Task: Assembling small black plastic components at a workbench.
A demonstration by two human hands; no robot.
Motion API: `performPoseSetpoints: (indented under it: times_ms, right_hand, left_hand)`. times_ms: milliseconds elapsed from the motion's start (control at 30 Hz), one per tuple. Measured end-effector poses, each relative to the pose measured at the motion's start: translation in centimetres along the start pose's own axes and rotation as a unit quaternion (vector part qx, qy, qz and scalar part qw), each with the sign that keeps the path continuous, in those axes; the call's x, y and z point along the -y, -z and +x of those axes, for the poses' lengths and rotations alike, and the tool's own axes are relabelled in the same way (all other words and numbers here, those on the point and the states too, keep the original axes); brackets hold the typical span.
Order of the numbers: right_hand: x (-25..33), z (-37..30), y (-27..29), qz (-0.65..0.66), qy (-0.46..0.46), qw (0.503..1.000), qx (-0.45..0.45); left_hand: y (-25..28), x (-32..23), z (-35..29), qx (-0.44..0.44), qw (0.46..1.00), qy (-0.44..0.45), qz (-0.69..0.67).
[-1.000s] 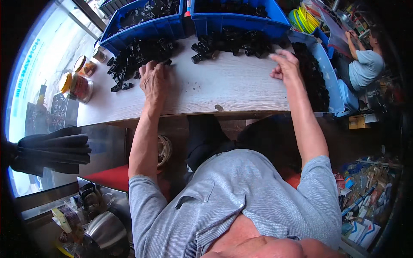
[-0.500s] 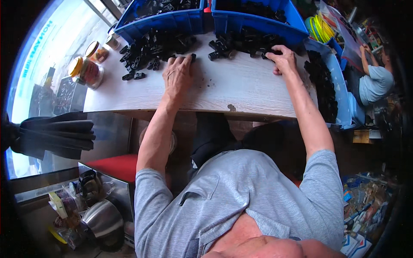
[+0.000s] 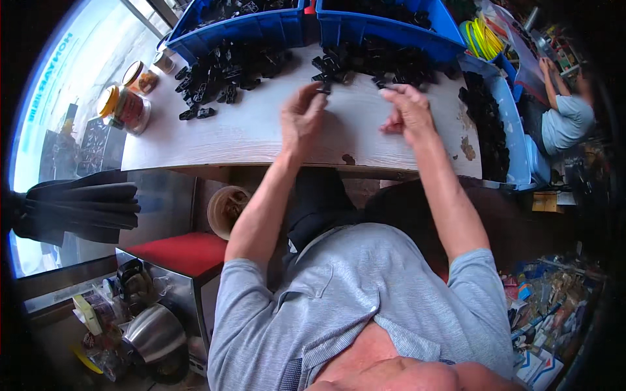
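Hands raised just above the white table (image 3: 248,133), forearms reaching up from the lower edge. Left hand (image 3: 301,116): fingers curled, pinching a small black part (image 3: 324,89) at the fingertips. Right hand (image 3: 405,109): fingers bent around another black piece (image 3: 381,85), grip partly hidden. Black parts piled (image 3: 225,72) at left and (image 3: 378,60) ahead of the hands. Two blue bins (image 3: 261,29) along the far edge. Jars with yellow lids (image 3: 127,104) at the table's left end.
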State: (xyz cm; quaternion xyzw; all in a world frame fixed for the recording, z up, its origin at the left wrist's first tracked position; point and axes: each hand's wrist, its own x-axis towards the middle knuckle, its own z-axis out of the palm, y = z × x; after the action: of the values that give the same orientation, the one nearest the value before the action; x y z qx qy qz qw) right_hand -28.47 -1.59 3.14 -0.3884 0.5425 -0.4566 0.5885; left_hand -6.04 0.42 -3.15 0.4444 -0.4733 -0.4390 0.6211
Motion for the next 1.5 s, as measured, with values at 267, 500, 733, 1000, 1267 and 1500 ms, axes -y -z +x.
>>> performPoseSetpoints:
  times_ms: [267,500,733,1000,1267,1500]
  right_hand:
    - [-1.7,-0.2,-1.0,-0.058,0.026,0.989,0.136]
    - [-2.1,0.5,-1.6,-0.122,-0.014,0.986,0.112]
    - [-1.5,0.4,-2.7,-0.186,-0.02,0.978,0.095]
    - [-0.8,0.2,-2.6,-0.216,-0.03,0.972,0.093]
    - [-0.6,0.6,-2.4,-0.218,-0.058,0.97,0.089]
    - [-0.3,0.7,-1.3,-0.25,-0.053,0.964,0.077]
  left_hand:
    - [-4.3,-0.4,-0.4,0.076,0.992,0.075,-0.074]
    - [-3.0,-0.7,-0.3,0.124,0.986,-0.047,0.097]
    - [-2.6,-0.1,1.0,0.107,0.965,-0.144,0.191]
    - [-2.8,-0.5,0.9,0.156,0.952,-0.145,0.22]
    - [-3.0,-0.7,1.1,0.194,0.929,-0.154,0.275]
    - [-3.9,-1.0,2.4,0.266,0.876,-0.239,0.323]
